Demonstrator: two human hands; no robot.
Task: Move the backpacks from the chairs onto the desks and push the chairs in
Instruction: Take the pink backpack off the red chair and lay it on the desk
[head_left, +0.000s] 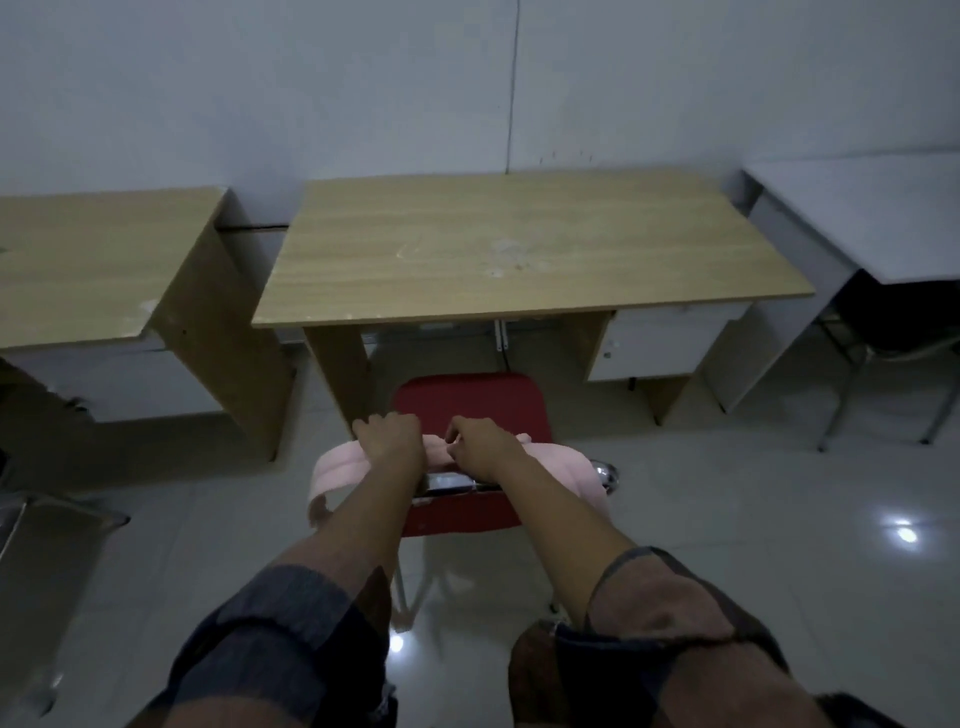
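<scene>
A red chair (470, 402) stands in front of a wooden desk (519, 244), pulled out from it, its seat toward the desk and its backrest toward me. A pale pink backpack (563, 465) hangs over the top of the backrest, with a strap looping down on the left. My left hand (390, 439) and my right hand (480, 447) both rest on the top of the pink backpack, fingers curled into its fabric. The desk top is bare wood.
A second wooden desk (98, 260) stands at the left and a white desk (878, 213) at the right, with a dark chair under it. A metal chair frame (47, 525) shows at the left edge. The floor is glossy tile, the wall close behind.
</scene>
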